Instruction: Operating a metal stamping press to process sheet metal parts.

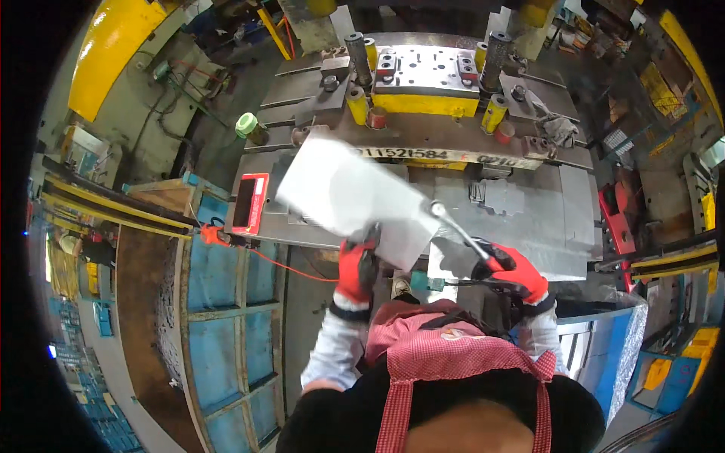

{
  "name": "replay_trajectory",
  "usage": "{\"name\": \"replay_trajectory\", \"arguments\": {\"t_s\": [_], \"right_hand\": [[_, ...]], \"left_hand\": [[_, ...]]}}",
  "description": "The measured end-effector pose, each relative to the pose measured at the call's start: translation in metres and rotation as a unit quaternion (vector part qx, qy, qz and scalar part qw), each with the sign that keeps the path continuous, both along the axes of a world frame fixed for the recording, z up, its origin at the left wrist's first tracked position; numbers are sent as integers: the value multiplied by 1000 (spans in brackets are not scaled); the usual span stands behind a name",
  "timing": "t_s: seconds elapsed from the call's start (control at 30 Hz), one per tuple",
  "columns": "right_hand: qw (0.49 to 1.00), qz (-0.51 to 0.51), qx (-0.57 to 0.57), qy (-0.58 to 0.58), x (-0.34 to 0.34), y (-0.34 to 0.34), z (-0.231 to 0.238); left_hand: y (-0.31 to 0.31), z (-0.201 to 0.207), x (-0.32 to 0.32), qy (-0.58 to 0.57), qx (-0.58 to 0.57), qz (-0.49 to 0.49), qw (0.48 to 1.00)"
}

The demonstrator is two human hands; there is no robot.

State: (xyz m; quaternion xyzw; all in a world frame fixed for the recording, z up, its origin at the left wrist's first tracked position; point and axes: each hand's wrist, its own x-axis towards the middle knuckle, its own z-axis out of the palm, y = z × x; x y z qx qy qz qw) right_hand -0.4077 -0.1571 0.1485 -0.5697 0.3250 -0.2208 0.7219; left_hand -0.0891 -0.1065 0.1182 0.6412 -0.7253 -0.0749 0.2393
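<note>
Your left hand (355,270), in a red glove, sits just below the middle of the frame and grasps one flat sheet of pale metal (355,192) by its lower edge. The sheet is held tilted, and it rises from your hand toward the upper left, in front of the press table (574,204). Its picture is a little blurred.

Your right hand (512,273), also in a red glove, is at the right of centre and is clenched around the handle of one slim metal rod tool (457,229). The tip of the tool reaches up and left and meets the right edge of the sheet; I cannot tell if it truly touches.

In the upper centre of the frame stands one die block (427,72) with a grey top plate and a yellow front. Around it I count four yellow cylinders (357,106) and two dark guide posts (495,57). At the left edge of the table lies one red-framed flat device (250,202), and one orange cable (291,268) runs from it toward your left wrist. One green roll of tape (247,124) lies in the upper left of the frame. Your red checked apron (453,355) fills the lower centre.
</note>
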Motion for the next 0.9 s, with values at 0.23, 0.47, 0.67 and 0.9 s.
{"name": "replay_trajectory", "arguments": {"t_s": [0.23, 0.47, 0.67, 0.9], "right_hand": [[980, -189, 49, -45, 8, 2, 28], [981, -172, 38, -80, 41, -51, 34], [976, -191, 59, -81, 30, -56, 34], [990, -133, 8, -55, 28, -65, 39]], "left_hand": [[-219, 15, 5, 311, -116, -222, 917], [-326, -55, 45, 735, 148, -192, 633], [-200, 22, -35, 816, 221, -147, 513], [-196, -7, -64, 838, 93, -89, 530]]}}
